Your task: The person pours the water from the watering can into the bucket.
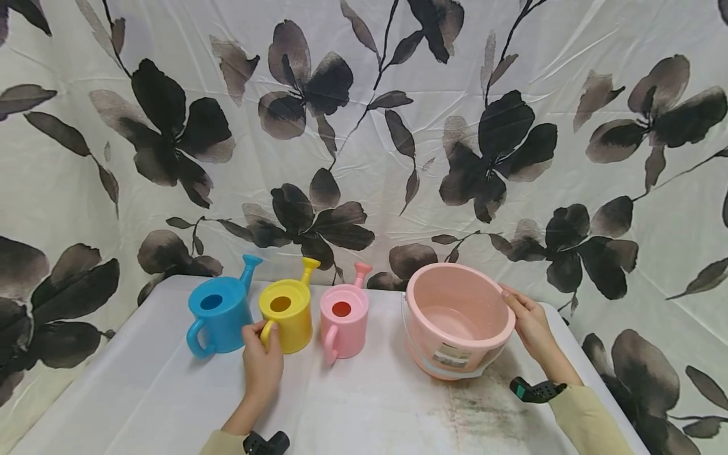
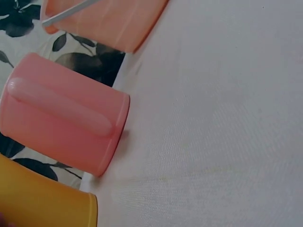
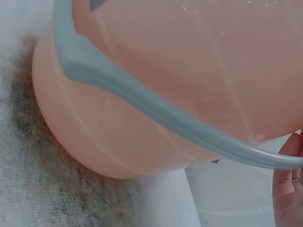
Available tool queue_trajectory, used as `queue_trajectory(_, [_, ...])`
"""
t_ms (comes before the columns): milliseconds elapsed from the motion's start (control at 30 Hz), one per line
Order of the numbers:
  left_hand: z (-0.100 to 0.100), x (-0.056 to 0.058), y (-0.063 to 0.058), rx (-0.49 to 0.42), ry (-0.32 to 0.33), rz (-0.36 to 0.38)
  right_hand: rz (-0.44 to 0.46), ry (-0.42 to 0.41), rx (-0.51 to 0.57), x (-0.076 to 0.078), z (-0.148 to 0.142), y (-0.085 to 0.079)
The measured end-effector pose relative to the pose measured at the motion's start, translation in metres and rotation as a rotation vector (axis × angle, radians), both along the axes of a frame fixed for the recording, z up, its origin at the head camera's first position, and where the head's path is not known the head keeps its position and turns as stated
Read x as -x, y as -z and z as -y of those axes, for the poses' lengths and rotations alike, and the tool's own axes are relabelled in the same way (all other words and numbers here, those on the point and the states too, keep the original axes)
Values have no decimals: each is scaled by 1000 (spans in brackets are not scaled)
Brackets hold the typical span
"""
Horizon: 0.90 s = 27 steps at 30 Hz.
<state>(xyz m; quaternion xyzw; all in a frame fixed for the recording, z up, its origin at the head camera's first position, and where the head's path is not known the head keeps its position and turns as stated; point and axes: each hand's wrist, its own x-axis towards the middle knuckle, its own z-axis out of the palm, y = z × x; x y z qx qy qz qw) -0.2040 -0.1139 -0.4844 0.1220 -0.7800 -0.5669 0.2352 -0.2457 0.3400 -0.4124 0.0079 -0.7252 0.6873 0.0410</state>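
In the head view, my left hand (image 1: 263,363) grips the handle of a yellow watering can (image 1: 292,332), thumb and fingers around it. To its left stands a blue watering can (image 1: 224,325), and to its right a pink watering can (image 1: 349,332), all with spouts pointing away. My right hand (image 1: 531,322) holds the right side of the rim of a pale pink bucket (image 1: 421,328). The bucket's grey-white handle (image 3: 156,113) hangs down across its front in the right wrist view. The left wrist view shows the pink can close by, with the yellow can at the lower corner.
White cloth covers the table (image 1: 352,411), with a dark smudged patch (image 1: 489,404) in front of the bucket. Right behind the table hangs a curtain (image 1: 398,208) with dark flowers. Black wrist bands (image 1: 537,390) sit on both wrists.
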Motion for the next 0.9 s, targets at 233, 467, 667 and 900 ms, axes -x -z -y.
queue_trajectory(233, [-5, -2, -8, 18, -56, 22, -31, -13, 0, 0, -1, 2])
queue_trajectory(467, [-11, -7, -17, 103, -153, -116, -55, -27, 12, 0, -1, 4])
queue_trajectory(667, [-20, -13, -24, 123, -105, -209, -40, -17, 12, 0, -2, 3])
queue_trajectory(900, [-41, -22, -34, 183, 27, -200, -8, -2, 0, 1, -2, 2])
